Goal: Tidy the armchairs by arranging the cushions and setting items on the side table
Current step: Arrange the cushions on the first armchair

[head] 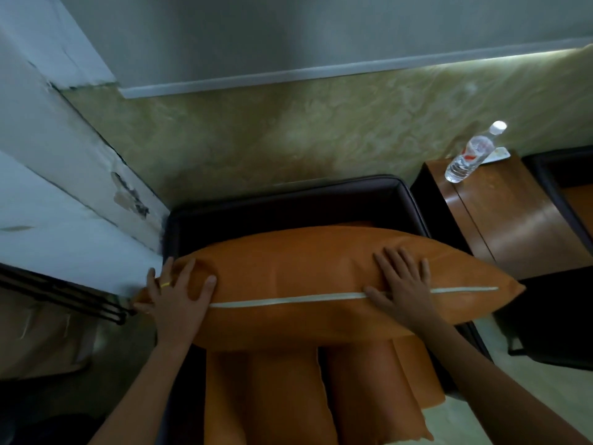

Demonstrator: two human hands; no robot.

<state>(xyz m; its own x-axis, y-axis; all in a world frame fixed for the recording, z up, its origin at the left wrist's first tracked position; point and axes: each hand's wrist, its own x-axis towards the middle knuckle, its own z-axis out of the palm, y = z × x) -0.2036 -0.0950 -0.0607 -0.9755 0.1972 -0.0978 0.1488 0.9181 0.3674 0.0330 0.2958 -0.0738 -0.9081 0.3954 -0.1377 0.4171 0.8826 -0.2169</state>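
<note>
A large orange cushion (298, 277) with a white zip along its near edge lies across a dark armchair (288, 197). My left hand (179, 293), with a yellow ring, grips the cushion's left end, thumb on top. My right hand (401, 284) lies flat on the cushion's right part, fingers spread over the zip. Two more orange cushions (321, 390) sit on the seat below it. A clear water bottle (471, 155) stands on the wooden side table (513, 220) at the right.
A second dark armchair (564, 175) with an orange seat stands beyond the side table. A flat white item (499, 154) lies behind the bottle. A yellow-green wall backs the chairs, and a white pillar (64, 187) stands close on the left.
</note>
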